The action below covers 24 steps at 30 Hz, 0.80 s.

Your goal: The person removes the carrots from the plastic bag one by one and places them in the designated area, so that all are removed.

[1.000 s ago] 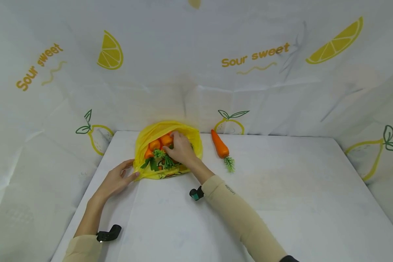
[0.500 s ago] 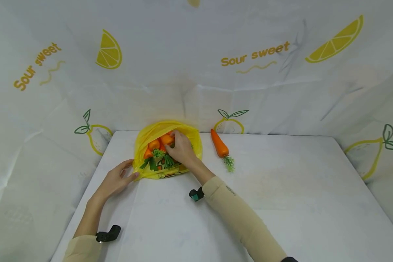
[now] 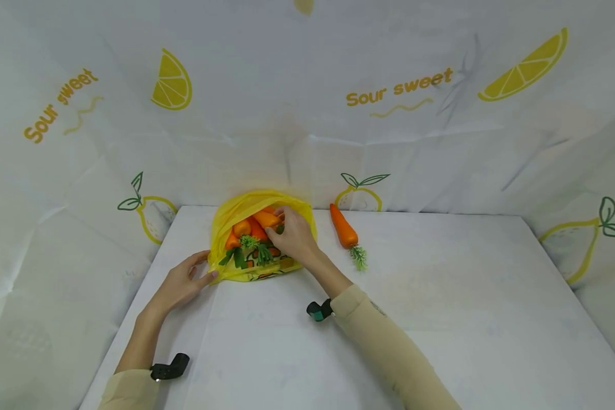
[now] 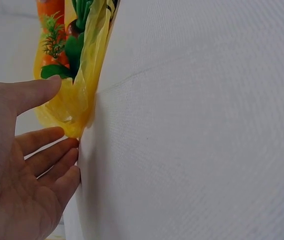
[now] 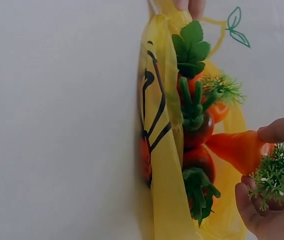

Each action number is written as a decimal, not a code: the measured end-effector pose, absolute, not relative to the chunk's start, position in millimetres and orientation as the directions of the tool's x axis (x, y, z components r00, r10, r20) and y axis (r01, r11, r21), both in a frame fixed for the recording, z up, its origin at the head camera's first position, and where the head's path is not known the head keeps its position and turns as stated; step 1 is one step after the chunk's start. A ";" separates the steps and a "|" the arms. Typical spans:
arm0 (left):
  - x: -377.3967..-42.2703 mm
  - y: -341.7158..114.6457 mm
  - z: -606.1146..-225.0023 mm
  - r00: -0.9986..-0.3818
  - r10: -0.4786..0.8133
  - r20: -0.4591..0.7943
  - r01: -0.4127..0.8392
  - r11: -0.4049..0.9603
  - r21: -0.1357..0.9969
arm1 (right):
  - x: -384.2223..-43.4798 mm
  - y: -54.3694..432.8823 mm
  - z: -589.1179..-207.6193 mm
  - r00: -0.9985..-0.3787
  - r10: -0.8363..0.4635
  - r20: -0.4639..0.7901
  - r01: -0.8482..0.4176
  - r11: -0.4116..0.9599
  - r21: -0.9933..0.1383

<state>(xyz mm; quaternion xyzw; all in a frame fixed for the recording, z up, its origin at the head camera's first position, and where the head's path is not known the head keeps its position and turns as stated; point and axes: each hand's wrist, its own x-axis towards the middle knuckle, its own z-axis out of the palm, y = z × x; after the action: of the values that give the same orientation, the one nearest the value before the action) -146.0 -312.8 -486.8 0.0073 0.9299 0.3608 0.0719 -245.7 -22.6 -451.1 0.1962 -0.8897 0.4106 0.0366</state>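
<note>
A yellow plastic bag (image 3: pixel 236 205) lies with its mouth toward me, holding several orange and red vegetables with green tops. My right hand (image 3: pixel 293 232) is inside the mouth, pinching a carrot (image 5: pixel 239 147) near its thick end. The carrot's feathery green leaves (image 5: pixel 275 172) show beside the palm in the right wrist view; its tip points toward the other vegetables. At the bag's left side, my left hand (image 4: pixel 29 165) rests with thumb and fingers spread apart, fingertips touching the plastic. Dark red round vegetables (image 5: pixel 199 131) with thick green stems sit deeper in the bag.
Another carrot (image 3: pixel 344 228) lies on the white table (image 3: pixel 441 296), right of the bag, leaves toward me. Behind the table hangs a white cloth (image 3: pixel 266 114) printed with lemons. Its folds reach the table's back edge.
My right hand has drawn slightly to the right and toward me, shifting the carrot it pinches with it. More of that carrot shows. The left hand and the bag stay in place.
</note>
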 end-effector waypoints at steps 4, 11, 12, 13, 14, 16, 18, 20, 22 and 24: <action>-146.2 -313.0 -486.6 -0.989 0.065 -0.130 -0.039 0.743 0.668 | -238.9 -12.5 -446.2 -0.911 -0.330 0.247 -0.401 0.566 -0.720; -146.4 -312.2 -486.2 -0.989 0.067 -0.133 -0.040 0.742 0.669 | -224.4 8.2 -438.7 -0.911 -0.332 0.245 -0.399 0.556 -0.729; -146.2 -312.1 -486.0 -0.989 0.068 -0.131 -0.037 0.741 0.670 | -222.6 10.8 -437.8 -0.911 -0.331 0.245 -0.398 0.556 -0.730; -146.1 -312.0 -485.9 -0.989 0.069 -0.128 -0.035 0.741 0.671 | -221.0 13.2 -437.1 -0.911 -0.330 0.246 -0.398 0.554 -0.731; -146.0 -311.9 -485.8 -0.990 0.071 -0.125 -0.032 0.740 0.672 | -219.3 15.5 -436.4 -0.911 -0.331 0.248 -0.400 0.552 -0.732; -145.9 -311.7 -485.6 -0.990 0.072 -0.120 -0.028 0.739 0.673 | -216.5 19.7 -435.5 -0.911 -0.328 0.249 -0.399 0.552 -0.733; -145.7 -311.3 -485.0 -0.990 0.075 -0.116 -0.022 0.739 0.673 | -213.7 23.7 -434.5 -0.912 -0.324 0.252 -0.398 0.549 -0.735; -145.6 -311.3 -484.9 -0.990 0.077 -0.114 -0.020 0.740 0.672 | -211.0 27.9 -433.6 -0.915 -0.318 0.248 -0.391 0.554 -0.735; -145.5 -311.1 -484.9 -0.990 0.079 -0.114 -0.018 0.741 0.671 | -208.2 32.3 -432.3 -0.916 -0.317 0.247 -0.390 0.559 -0.732; -145.2 -311.1 -484.9 -0.990 0.079 -0.115 -0.019 0.739 0.673 | -205.3 37.1 -430.5 -0.915 -0.317 0.251 -0.393 0.556 -0.732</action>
<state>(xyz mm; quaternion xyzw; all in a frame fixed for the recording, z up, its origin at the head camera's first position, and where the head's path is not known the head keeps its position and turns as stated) -145.2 -311.1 -484.9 0.0160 0.9300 0.3609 0.0679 -205.3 37.1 -430.5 0.2014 -0.8809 0.4260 0.0449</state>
